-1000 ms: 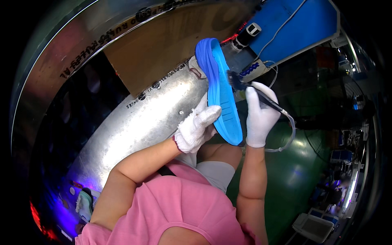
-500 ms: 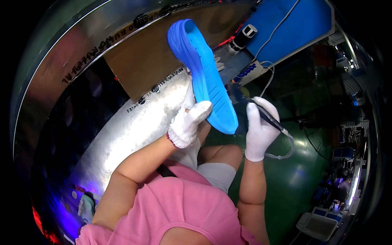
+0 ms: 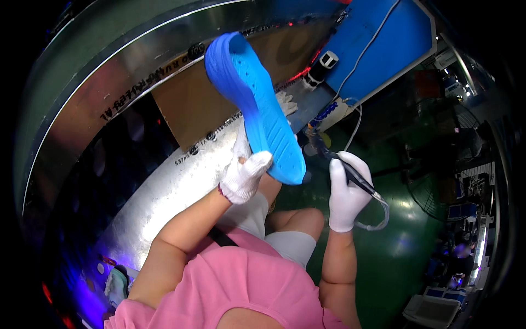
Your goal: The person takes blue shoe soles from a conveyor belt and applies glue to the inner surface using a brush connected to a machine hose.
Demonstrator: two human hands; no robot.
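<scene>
"Two things are gripped — which, and where?"

"By the left hand (image 3: 244, 178), closed round its near part, a blue shoe sole (image 3: 268, 118) is held up slantwise, in front of the metal table (image 3: 164, 208). By the right hand (image 3: 349, 192), a black-handled tool (image 3: 359, 181) is pinched much as a pen would be."

"Why is the sole taken so near one end?"

"Presumably so that most of its hollow face is left uncovered: the thumb is laid against its side, the fingers are mostly hidden behind, and the face is turned rightward."

"And is it touched by the tool?"

"No — a gap is seen between them. The tool's dark head is pointed away from the person, too blurred to be told closely. A pale cord (image 3: 387, 213) is left trailing from its rear, probably so that the grip is not crowded."
</scene>
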